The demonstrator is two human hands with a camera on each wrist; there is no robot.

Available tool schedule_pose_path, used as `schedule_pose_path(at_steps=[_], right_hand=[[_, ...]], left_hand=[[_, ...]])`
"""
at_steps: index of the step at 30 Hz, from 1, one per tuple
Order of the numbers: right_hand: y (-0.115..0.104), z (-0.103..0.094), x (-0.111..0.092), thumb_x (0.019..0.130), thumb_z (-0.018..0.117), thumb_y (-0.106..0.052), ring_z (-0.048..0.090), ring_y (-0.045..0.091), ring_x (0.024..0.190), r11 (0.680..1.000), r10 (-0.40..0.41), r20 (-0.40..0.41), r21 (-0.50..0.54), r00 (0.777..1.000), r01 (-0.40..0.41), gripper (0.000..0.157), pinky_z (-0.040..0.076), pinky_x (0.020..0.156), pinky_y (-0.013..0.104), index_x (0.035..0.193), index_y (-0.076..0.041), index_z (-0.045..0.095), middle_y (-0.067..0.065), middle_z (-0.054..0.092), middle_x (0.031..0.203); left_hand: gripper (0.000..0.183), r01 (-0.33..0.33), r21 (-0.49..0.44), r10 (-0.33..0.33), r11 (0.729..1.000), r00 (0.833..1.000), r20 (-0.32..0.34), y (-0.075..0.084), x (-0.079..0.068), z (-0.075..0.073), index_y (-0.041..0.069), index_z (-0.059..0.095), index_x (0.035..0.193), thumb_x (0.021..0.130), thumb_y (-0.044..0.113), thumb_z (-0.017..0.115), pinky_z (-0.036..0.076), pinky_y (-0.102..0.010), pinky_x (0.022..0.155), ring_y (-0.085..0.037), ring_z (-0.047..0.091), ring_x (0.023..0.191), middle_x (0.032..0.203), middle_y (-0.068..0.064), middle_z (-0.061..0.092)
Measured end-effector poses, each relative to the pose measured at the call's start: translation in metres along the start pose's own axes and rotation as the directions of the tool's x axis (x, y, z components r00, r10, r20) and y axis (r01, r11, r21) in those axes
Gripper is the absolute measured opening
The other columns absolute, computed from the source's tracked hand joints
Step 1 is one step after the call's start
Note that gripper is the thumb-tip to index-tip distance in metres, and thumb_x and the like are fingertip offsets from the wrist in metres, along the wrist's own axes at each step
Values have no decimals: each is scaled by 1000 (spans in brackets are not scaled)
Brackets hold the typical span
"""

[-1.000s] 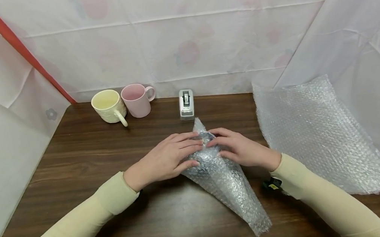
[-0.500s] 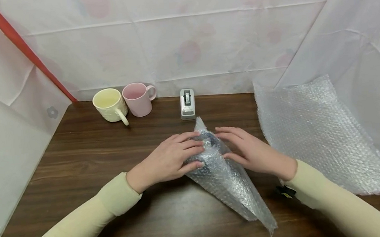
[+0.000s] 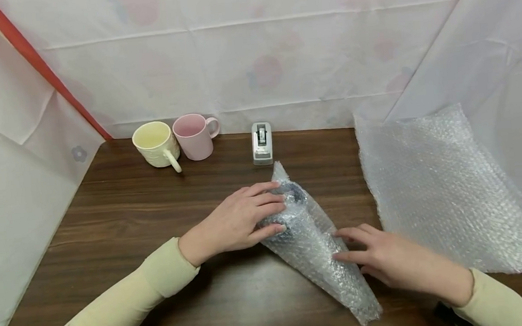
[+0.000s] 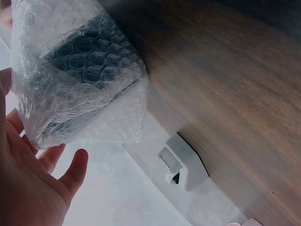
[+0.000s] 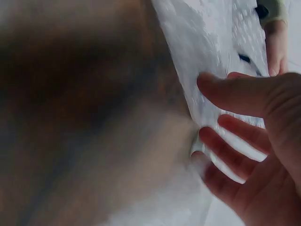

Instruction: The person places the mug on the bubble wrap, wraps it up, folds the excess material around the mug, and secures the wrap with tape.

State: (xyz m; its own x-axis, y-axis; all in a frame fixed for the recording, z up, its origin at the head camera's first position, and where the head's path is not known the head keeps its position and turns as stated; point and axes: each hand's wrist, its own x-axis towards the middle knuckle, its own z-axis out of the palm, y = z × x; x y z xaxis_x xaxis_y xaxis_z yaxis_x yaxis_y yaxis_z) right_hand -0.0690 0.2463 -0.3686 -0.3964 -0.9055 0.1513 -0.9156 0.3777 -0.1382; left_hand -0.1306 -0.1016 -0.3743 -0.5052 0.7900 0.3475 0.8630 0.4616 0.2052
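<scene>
A piece of bubble wrap (image 3: 303,247) is folded around a dark blue object on the table, its long tail slanting toward the front right. The dark object (image 4: 89,59) shows only through the bubbles in the left wrist view, so its kind is hidden. My left hand (image 3: 242,216) rests with extended fingers on the upper left of the bundle. Farther down, my right hand (image 3: 386,258) has its fingertips at the right edge of the wrap's tail. In the right wrist view its thumb (image 5: 230,94) and fingers are spread apart beside the plastic.
A tape dispenser (image 3: 262,145) stands behind the bundle. At the back left are a cream mug (image 3: 154,146) and a pink mug (image 3: 196,140). Another bubble wrap sheet (image 3: 441,194) lies flat on the right side of the wooden table (image 3: 121,211). Hanging cloth (image 3: 233,56) borders the table.
My right hand has moved from the bundle's top down and right to its tail, which lifted, split and then settled together. My left hand has stayed on the wrap.
</scene>
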Motion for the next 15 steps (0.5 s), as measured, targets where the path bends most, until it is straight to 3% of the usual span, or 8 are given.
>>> schedule_pose_path(at_steps=[4,7,12,15], right_hand=[[-10,9,-6,70,78,6,52,25,113,998,65,120,-12,991,-64,81,55,75,32,142,-27,57,12,39,154],[-16,14,-9,69,76,6,51,25,115,996,94,152,-1,984,-94,87,55,74,31,146,-25,52,12,32,159],[-17,19,-6,63,88,-3,54,24,111,997,75,60,8,995,-76,84,55,73,31,140,-21,59,13,38,155],[-15,18,-3,64,88,-5,55,22,106,999,47,-15,-3,999,-47,75,54,76,31,134,-20,64,11,48,147]], left_hand=[[45,1,7,0,1000,999,-32,2,1,0,15,70,121,99,51,54,38,-43,108,-19,40,139,126,1,66],[47,7,18,-6,1000,998,-64,4,4,1,15,73,115,97,55,56,39,-42,107,-19,43,136,122,1,68],[42,46,19,-43,999,990,-135,10,9,4,14,76,103,93,52,64,38,-38,108,-20,50,131,108,1,72],[34,68,21,-64,997,985,-162,15,12,5,13,77,98,91,46,68,41,-38,105,-22,52,129,104,0,73]])
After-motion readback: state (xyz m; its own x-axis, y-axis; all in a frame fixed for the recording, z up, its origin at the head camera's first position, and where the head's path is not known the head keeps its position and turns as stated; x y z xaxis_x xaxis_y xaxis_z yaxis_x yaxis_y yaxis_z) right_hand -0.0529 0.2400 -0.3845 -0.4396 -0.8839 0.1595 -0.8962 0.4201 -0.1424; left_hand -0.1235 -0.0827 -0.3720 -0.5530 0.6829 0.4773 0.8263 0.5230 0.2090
